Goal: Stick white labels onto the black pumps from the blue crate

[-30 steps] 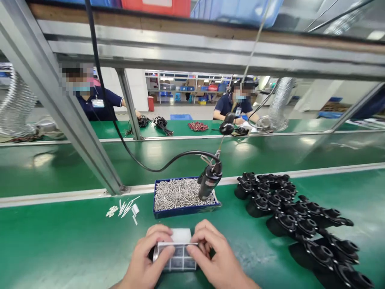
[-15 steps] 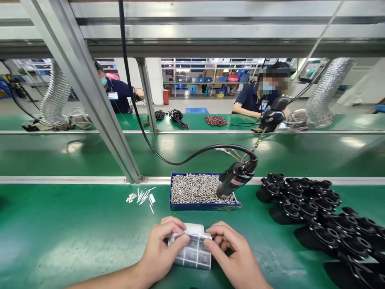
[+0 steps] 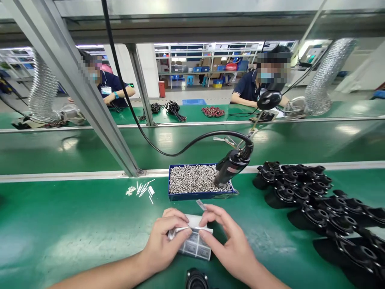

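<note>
Between my hands is a sheet of silvery-grey labels (image 3: 195, 245) in a white grid, folded over at its upper edge, with white backing showing behind. My left hand (image 3: 168, 241) pinches the sheet's left side between thumb and fingers. My right hand (image 3: 227, 241) has its thumb and a finger closed on the folded edge at the right. A small grey label (image 3: 201, 205) sticks up from a fingertip of my right hand. Just below the sheet, a round black part (image 3: 196, 279) is partly cut off by the bottom of the view.
Beyond the sheet stands a blue tray of screws (image 3: 192, 196), with a black electric screwdriver (image 3: 231, 166) hanging over it. Rows of black housings (image 3: 303, 200) fill the right. Small rings (image 3: 130, 191) and white strips (image 3: 146, 188) lie left. Two co-workers sit across the bench.
A small label now shows at my right fingertip, and the sheet's upper edge is folded more sharply. The view has tilted down, bringing the black part in at the bottom.
</note>
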Demonstrator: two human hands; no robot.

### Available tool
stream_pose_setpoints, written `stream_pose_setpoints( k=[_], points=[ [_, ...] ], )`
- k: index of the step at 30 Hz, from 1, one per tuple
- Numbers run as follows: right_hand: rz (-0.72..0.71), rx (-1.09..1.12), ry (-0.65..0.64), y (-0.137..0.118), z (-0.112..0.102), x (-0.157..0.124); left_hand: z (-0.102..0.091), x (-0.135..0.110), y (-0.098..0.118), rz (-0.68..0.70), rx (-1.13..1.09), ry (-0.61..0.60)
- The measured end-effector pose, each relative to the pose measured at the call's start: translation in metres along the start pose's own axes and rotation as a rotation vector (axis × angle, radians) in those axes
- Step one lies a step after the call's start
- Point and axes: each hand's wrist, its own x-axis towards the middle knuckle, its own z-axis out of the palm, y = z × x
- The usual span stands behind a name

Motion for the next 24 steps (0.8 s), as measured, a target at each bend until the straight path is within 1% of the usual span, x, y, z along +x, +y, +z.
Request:
stream_pose_setpoints(
  k=[2,4,8,12,14,15,17,19,20,21,22,24],
  points=[
    [0.048,0.014,0.001,-0.0009,0.0015,0.0002,-0.0001,-0.0001,-0.0009,-0.006,-0.017,0.015],
    [0.065,0.013,-0.002,-0.0031,0.0012,0.0008,0.0001,0.0001,-0.0013,-0.032,-0.02,0.027],
    [0.066,-0.035,0.004,-0.0064,-0.0013,0.0011,0.0009,0.0011,-0.001,-0.087,0.005,0.057],
    [0.042,-0.066,0.031,-0.0034,-0.0008,-0.0001,0.0012,0.0027,-0.0019,-0.071,0.045,0.084],
    [-0.003,-0.086,0.074,-0.0016,0.0,-0.0001,0.0014,0.0032,-0.0028,-0.059,0.065,0.087],
    [-0.049,-0.1,0.098,-0.0013,0.0001,0.0002,0.0015,0.0034,-0.0033,-0.057,0.074,0.087],
    [-0.194,-0.137,0.12,-0.003,-0.0006,0.0008,0.0016,0.0033,-0.0048,-0.06,0.083,0.085],
    [-0.36,-0.162,0.099,-0.0066,-0.0017,0.0006,0.002,0.0028,-0.0067,-0.069,0.084,0.081],
    [-0.417,-0.159,0.088,-0.0084,-0.0019,-0.0001,0.0023,0.0024,-0.0077,-0.073,0.085,0.079],
    [-0.442,-0.148,0.084,-0.0097,-0.0017,-0.0012,0.0029,0.002,-0.0084,-0.077,0.087,0.077],
    [-0.435,-0.134,0.086,-0.0102,-0.0009,-0.0026,0.0036,0.0017,-0.0088,-0.079,0.089,0.072],
    [-0.364,-0.116,0.094,-0.0087,0.0015,-0.0053,0.0056,0.0013,-0.0077,-0.077,0.089,0.053]
  ],
)
